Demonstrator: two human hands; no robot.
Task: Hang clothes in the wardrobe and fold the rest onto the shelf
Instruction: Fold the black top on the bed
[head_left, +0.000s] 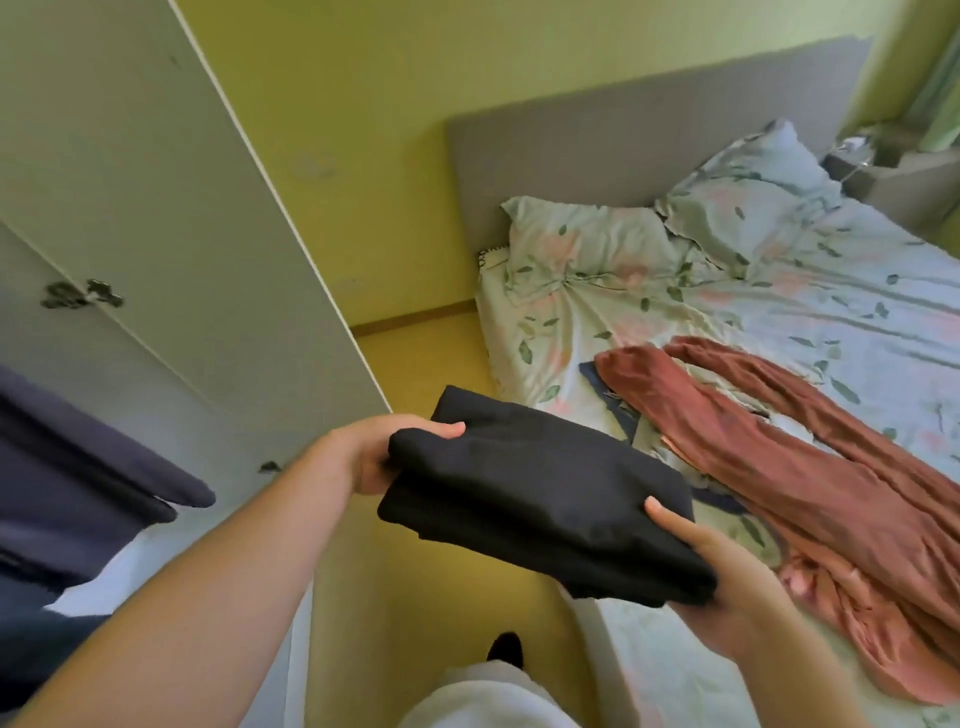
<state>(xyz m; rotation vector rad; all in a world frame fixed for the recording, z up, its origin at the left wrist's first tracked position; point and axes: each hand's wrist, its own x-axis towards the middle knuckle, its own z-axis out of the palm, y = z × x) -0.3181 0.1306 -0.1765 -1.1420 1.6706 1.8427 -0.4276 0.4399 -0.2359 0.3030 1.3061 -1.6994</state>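
A floral pillow (582, 234) lies on the bed (857, 296) by the grey headboard (623, 119).

The bed (857, 312) wears a floral sheet, with two matching pillows (576, 239) against the grey headboard (623, 130). A rust-red garment (810, 467) sprawls across its near side, partly covering a dark blue piece (618, 410).

We record the black garment (540, 499) as dense matt cloth, smooth-faced and without sheen. The rust-red garment (779, 457) is thinner cloth, finely wrinkled, also matt. The bed sheet (857, 312) and pillow (582, 234) are printed floral cloth, soft and heavily creased. The headboard (623, 130) is covered in flat grey matt fabric. The wardrobe door (156, 208) is a smooth white panel of low gloss; its hinge (83, 293) looks like dark metal. The dark blue cloth (78, 467) appears soft, slightly napped
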